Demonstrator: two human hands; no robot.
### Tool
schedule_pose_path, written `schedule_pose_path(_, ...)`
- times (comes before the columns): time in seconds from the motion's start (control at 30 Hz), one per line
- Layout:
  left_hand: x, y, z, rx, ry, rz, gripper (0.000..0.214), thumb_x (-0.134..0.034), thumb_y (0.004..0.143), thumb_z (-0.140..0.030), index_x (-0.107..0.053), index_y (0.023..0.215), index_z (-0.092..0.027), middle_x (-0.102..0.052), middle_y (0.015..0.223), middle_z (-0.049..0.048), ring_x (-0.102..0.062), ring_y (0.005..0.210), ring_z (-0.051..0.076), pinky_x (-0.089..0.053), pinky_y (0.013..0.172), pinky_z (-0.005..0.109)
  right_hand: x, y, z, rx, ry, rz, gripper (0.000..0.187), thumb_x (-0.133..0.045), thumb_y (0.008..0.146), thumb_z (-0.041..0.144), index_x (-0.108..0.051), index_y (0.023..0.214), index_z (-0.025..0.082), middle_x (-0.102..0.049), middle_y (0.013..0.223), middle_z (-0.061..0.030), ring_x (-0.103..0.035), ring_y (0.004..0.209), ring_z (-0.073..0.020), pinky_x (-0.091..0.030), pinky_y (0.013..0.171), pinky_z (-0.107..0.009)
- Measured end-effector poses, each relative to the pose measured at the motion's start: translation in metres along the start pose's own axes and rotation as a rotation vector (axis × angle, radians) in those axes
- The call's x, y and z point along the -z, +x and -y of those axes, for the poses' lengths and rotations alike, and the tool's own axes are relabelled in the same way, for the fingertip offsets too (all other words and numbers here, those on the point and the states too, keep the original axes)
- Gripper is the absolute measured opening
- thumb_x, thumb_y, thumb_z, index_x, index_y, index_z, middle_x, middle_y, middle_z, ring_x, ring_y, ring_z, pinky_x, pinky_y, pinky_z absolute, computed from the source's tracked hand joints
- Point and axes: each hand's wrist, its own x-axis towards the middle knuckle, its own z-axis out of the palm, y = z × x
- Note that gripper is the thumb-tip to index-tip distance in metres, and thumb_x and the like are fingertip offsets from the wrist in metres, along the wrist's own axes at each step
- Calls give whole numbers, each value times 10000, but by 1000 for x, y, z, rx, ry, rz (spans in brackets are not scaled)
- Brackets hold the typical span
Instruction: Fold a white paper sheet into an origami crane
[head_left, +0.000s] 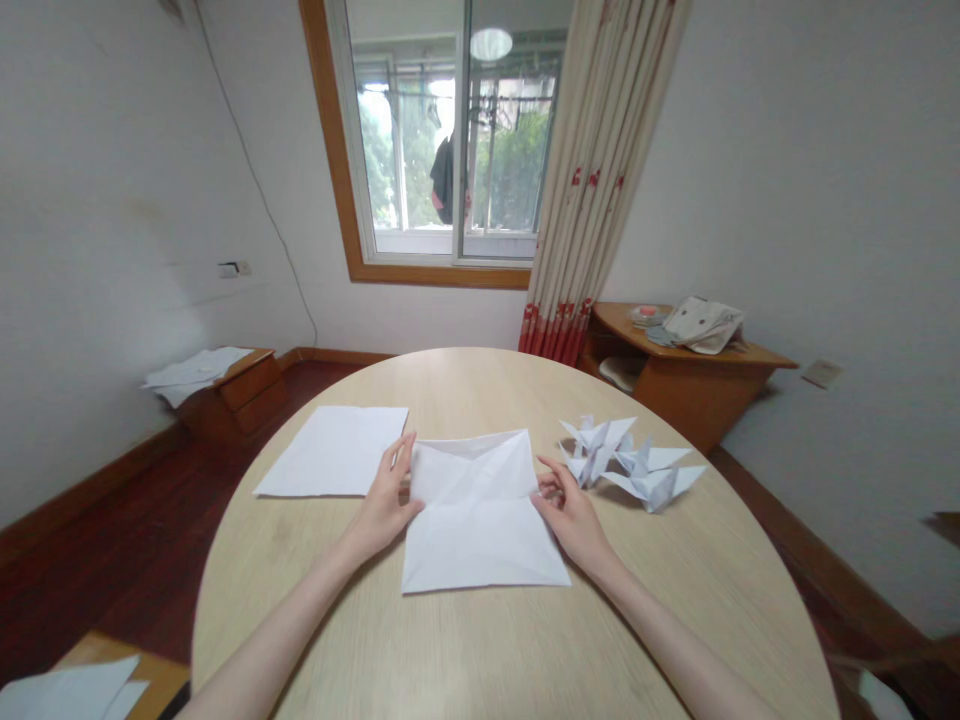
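A creased sheet of white paper (480,545) lies in front of me, with a fold across its middle and its far half tilted up. Diagonal creases run through that far half. My left hand (386,505) holds the left edge near the middle fold, thumb on the near side and fingers behind. At the opposite edge, my right hand (566,510) pinches the paper with its thumb and curled fingers, some of them partly hidden. Several folded paper cranes (630,465) sit just beyond my right hand. Left of the creased sheet is flat white paper (337,450), close to my left fingers.
Everything rests on a round wooden table (480,670). Beyond it stand a small cabinet (251,390) with papers on top and a wooden desk (675,385) with a cloth bag (705,325). More paper (71,690) lies at the lower left. A curtain (592,180) hangs beside the window.
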Motion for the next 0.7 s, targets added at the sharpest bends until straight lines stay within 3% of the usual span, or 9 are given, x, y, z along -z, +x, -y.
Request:
schedule_pose_path(0.1,1,1,-3,4,-30,-36,974,-599,751,-95,-36,1493,-380,-245,1458,93,-512,1103,234,-537,840,371,0,-2,3,10,-47,30,535,-540,749,281,-465,1270,188,-623,880,-34,-587,739,-180,-489,665,-307)
schedule_pose_path(0.2,2,1,-7,21,-33,-83,1032,-587,728,-91,53,1495,-348,-350,1389,102,-539,936,175,-526,791,333,0,-4,3,28,-85,43,555,-537,739,253,-455,1283,185,-620,878,-32,-593,774,-192,-486,695,-325)
schedule_pose_path(0.4,3,1,-12,98,19,-85,999,-555,741,-117,77,1504,-252,-600,1013,13,-540,762,128,-468,803,292,0,-4,3,83,-129,27,598,-540,699,214,-459,1291,189,-609,941,-51,-574,829,-210,-476,715,-341)
schedule_pose_path(0.47,3,1,-13,93,38,-93,945,-576,741,-152,-39,1513,-244,-614,1026,15,-548,793,137,-461,820,297,1,-3,5,145,-148,19,534,-545,702,220,-509,1234,189,-605,965,-63,-562,853,-219,-471,726,-347)
schedule_pose_path(0.57,6,1,-17,40,33,-140,715,-601,781,-252,-336,1445,-227,-618,1118,52,-568,925,178,-452,864,324,3,-4,12,230,-155,-13,421,-571,727,250,-566,1142,183,-598,961,-70,-552,848,-221,-467,724,-343)
schedule_pose_path(0.7,13,2,-27,-38,-37,-201,347,-509,891,-378,-641,1138,-173,-616,1181,107,-558,1083,238,-439,908,352,7,-8,26,263,-113,-62,369,-567,823,321,-564,1174,208,-586,1148,-99,-560,906,-215,-469,755,-340)
